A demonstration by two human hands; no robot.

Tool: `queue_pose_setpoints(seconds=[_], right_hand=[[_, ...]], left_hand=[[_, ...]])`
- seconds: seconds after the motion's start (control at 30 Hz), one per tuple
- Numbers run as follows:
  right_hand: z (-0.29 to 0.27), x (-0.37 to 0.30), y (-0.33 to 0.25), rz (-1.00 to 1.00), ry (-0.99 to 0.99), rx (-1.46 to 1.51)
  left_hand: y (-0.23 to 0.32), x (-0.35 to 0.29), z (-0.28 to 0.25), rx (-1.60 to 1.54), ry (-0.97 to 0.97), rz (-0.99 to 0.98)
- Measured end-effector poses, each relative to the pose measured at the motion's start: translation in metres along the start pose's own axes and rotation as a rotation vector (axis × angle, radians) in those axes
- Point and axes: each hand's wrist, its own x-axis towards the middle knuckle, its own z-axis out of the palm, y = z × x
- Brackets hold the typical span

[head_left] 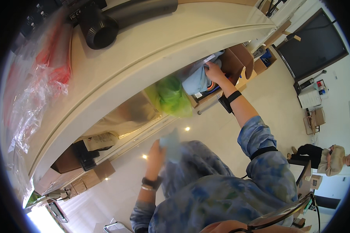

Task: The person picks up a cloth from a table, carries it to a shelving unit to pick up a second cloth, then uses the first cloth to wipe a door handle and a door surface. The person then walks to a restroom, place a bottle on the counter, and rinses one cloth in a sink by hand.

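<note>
Far left: crumpled clear-and-red plastic wrap lies loose on the surface, part of it at the edge; a snagged sleeve could pull it off. Next, a black tubular device lies near the same edge; a hard knock from below might shift it, though nothing is touching it. Below the surface, shiny wrapping. Left hand: fingers appear closed on a pale-blue cloth, held in the open above the floor; both blurred, so firmness of grip cannot be read. Judged risk: a loose corner slips and the cloth drops. Green plastic bag sits just beside the box; thin and slack, it could catch on the wrist or be dragged along. Light-blue fabric lies bunched in the cardboard box, spilling over its near side. Right hand is on it, fingers bent into the folds; pinched or merely resting, cannot tell. An orange ring-shaped item shows under the forearm; a sharp tug on the fabric might bring it out too, or tip the box.
</note>
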Motion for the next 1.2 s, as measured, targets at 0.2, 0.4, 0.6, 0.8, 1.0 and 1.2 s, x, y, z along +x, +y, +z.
queue_pose_setpoints(seconds=[0.2, 0.4, 0.6, 0.8, 1.0, 1.2], right_hand=[[-0.007, -0.048, -0.007, 0.031, -0.028, 0.135], [-0.028, -0.100, -0.052, 0.013, -0.158, 0.238], [-0.047, -0.114, -0.059, -0.074, -0.362, 0.078], [-0.028, -0.007, -0.022, 0.351, 0.111, -0.141], [-0.015, 0.048, 0.008, 0.566, 0.005, 0.167], [-0.052, 0.004, -0.039, 0.220, 0.683, 0.588]], left_hand=[[0.051, 0.088, 0.045, 0.012, -0.284, 0.248], [0.081, 0.146, 0.070, 0.061, -0.255, 0.552], [0.080, 0.141, 0.069, 0.165, -0.256, 0.399], [0.086, 0.142, 0.058, 0.057, -0.101, 0.362], [0.087, 0.136, 0.064, 0.024, -0.043, 0.419], [0.076, 0.141, 0.057, -0.116, 0.076, 0.432]])
